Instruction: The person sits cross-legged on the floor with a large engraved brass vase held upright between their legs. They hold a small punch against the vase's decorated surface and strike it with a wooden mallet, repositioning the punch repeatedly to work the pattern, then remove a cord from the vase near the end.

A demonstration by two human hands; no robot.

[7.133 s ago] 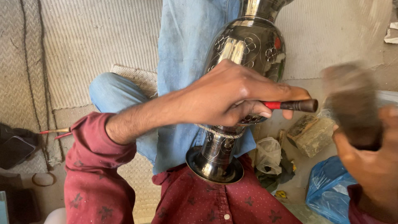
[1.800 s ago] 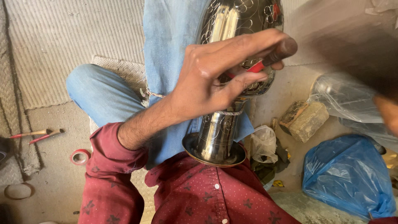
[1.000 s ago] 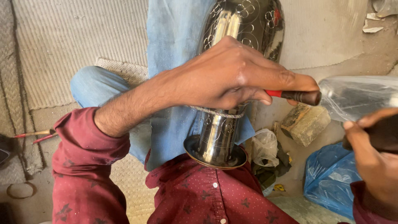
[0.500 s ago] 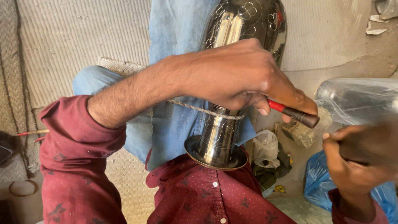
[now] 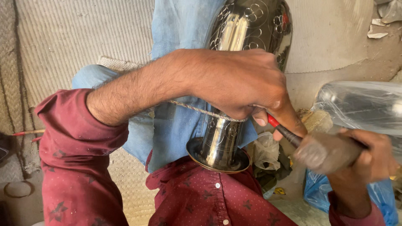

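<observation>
A tall polished metal vase [image 5: 247, 37] with engraved flower patterns lies across my lap, its flared foot [image 5: 217, 157] resting against my maroon shirt. A thin cord [image 5: 201, 111] loops around its narrow stem. My left hand [image 5: 238, 83] rests on the vase body and grips a small chisel with a red and dark handle [image 5: 281, 130], its tip hidden under my fingers. My right hand [image 5: 368, 155] holds a blurred wooden mallet [image 5: 324, 151] whose head meets the chisel's end.
A blue cloth [image 5: 180, 62] lies under the vase over my knee. A clear plastic bag [image 5: 360, 106], a blue plastic bag [image 5: 377, 196], crumpled rags [image 5: 268, 155] and a woven mat [image 5: 67, 37] cover the floor. A red-handled tool [image 5: 25, 133] lies at left.
My right hand has swung the mallet in from the right onto the chisel's end. My left hand has stayed on the vase, holding the chisel.
</observation>
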